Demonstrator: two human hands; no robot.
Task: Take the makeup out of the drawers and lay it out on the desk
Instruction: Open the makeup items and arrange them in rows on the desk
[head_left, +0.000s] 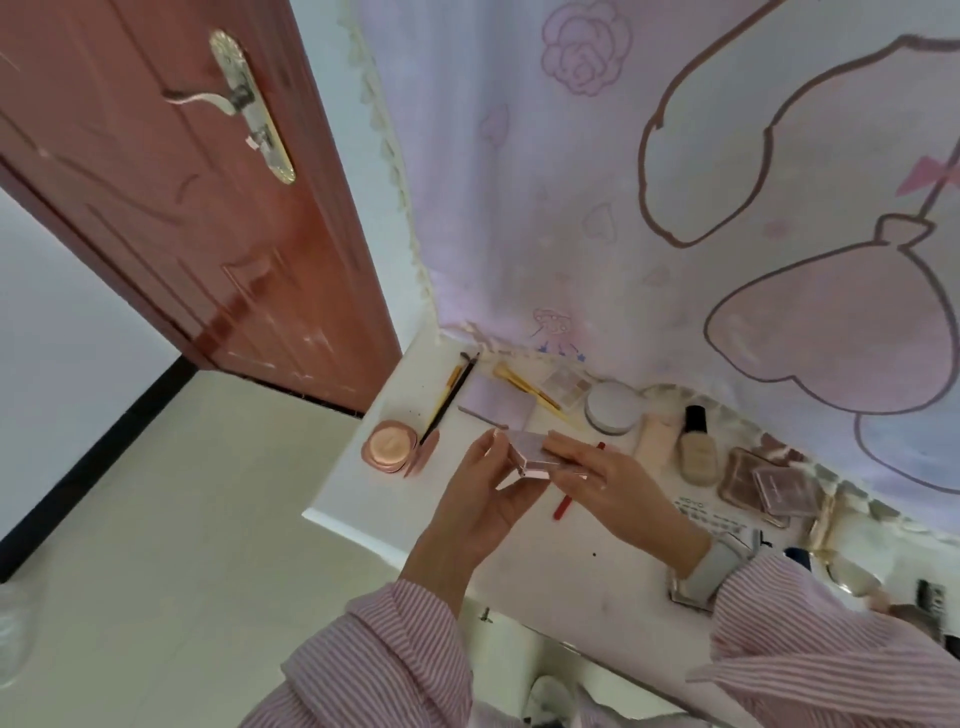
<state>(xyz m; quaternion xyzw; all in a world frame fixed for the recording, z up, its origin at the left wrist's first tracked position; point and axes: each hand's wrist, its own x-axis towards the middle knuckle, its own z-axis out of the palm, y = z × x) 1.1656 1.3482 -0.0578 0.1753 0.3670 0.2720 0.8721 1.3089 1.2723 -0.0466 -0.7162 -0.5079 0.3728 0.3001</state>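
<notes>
So the pink compact (524, 457) is up in the air over the counter's (545, 551) left end, pinched between both hands. Left hand (480, 499) is closed around its near-left corner, right hand (597, 478) clamped flat over the far side. Right underneath lies a red pencil (563, 506), and the rose-gold jar (390, 446) sits by the left edge with brushes (449, 397) behind it. Foundation bottle (696, 447) and palettes (769, 480) crowd the back edge. Honestly, it's tight: set the compact down carelessly and it'll probably roll the pencil off the front edge.
</notes>
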